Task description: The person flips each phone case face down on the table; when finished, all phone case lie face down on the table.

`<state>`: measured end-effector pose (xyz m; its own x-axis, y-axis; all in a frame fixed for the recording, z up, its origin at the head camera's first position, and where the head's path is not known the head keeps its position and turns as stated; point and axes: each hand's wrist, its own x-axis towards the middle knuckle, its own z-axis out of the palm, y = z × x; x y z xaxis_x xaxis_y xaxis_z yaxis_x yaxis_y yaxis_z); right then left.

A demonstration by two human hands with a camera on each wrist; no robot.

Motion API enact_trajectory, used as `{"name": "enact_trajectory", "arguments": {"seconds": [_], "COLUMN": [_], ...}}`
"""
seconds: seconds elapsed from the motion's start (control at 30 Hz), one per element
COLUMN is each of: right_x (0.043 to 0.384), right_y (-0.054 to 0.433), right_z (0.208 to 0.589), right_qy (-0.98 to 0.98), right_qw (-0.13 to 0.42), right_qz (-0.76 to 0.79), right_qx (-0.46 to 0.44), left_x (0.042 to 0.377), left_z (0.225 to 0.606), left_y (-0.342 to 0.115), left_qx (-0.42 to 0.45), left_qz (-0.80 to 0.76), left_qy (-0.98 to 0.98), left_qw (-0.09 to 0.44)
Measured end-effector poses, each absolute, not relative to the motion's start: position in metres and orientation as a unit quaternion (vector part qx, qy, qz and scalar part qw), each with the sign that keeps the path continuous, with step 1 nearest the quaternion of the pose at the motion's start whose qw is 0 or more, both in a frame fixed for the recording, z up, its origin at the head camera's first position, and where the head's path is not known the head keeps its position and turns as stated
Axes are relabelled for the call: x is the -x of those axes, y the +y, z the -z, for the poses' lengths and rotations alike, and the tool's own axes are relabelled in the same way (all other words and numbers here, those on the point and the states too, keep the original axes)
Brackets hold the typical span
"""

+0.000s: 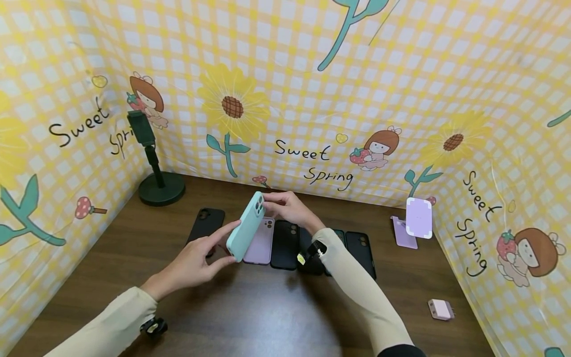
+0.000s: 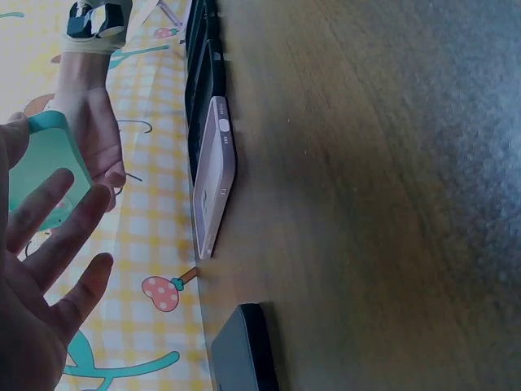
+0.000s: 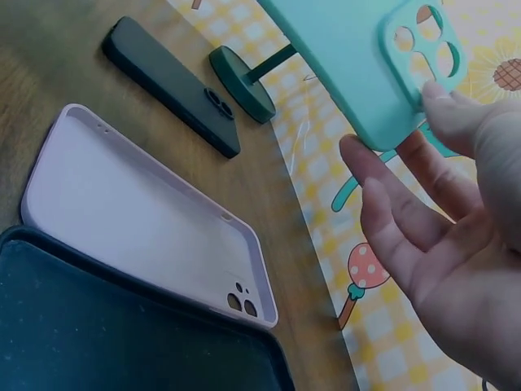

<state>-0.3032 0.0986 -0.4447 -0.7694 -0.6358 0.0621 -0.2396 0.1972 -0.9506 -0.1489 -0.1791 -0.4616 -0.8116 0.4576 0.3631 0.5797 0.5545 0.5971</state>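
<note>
A mint-green phone case (image 1: 246, 229) is held tilted above the table between both hands. My left hand (image 1: 189, 263) grips its lower end, thumb at the bottom corner and fingers along the long edge. At the upper end, my right hand (image 1: 292, 210) pinches the case by the camera cutouts. Through those cutouts the backdrop shows in the right wrist view. Beneath lies a lilac phone case (image 3: 146, 204), open side up, beside a dark case (image 3: 106, 326). Another black case (image 1: 209, 222) lies to the left, partly hidden by my left hand in the head view.
Several dark phone cases (image 1: 284, 248) lie in a row to the right, partly behind my right arm. A dark green stand (image 1: 161, 189) is at the back left. On the right are a lilac phone stand (image 1: 419, 218) and a pink charger plug (image 1: 439, 309). Patterned cloth (image 1: 285, 99) encloses the table.
</note>
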Motion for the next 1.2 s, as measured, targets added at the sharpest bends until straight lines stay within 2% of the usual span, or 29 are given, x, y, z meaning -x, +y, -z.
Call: {"name": "enact_trajectory", "arguments": {"seconds": [0.2, 0.5, 0.57, 0.73, 0.9, 1.2], "right_x": [0.303, 0.304, 0.305, 0.307, 0.307, 0.306], "right_y": [0.099, 0.1, 0.101, 0.104, 0.105, 0.102], "right_z": [0.445, 0.447, 0.446, 0.442, 0.441, 0.447], "right_qy": [0.744, 0.749, 0.746, 0.71, 0.693, 0.705], "right_qw": [0.172, 0.138, 0.149, 0.218, 0.239, 0.202], "right_qz": [0.573, 0.587, 0.591, 0.616, 0.627, 0.637], "right_qx": [0.296, 0.274, 0.267, 0.263, 0.263, 0.238], "left_x": [0.149, 0.151, 0.152, 0.155, 0.155, 0.158], "left_z": [0.461, 0.463, 0.464, 0.464, 0.466, 0.473], "left_y": [-0.18, -0.185, -0.186, -0.187, -0.19, -0.196], "left_qx": [0.29, 0.281, 0.28, 0.285, 0.282, 0.274], "left_qz": [0.378, 0.411, 0.415, 0.429, 0.444, 0.455], "left_qy": [-0.874, -0.851, -0.844, -0.826, -0.821, -0.827], "left_qw": [0.097, 0.169, 0.191, 0.227, 0.222, 0.185]}}
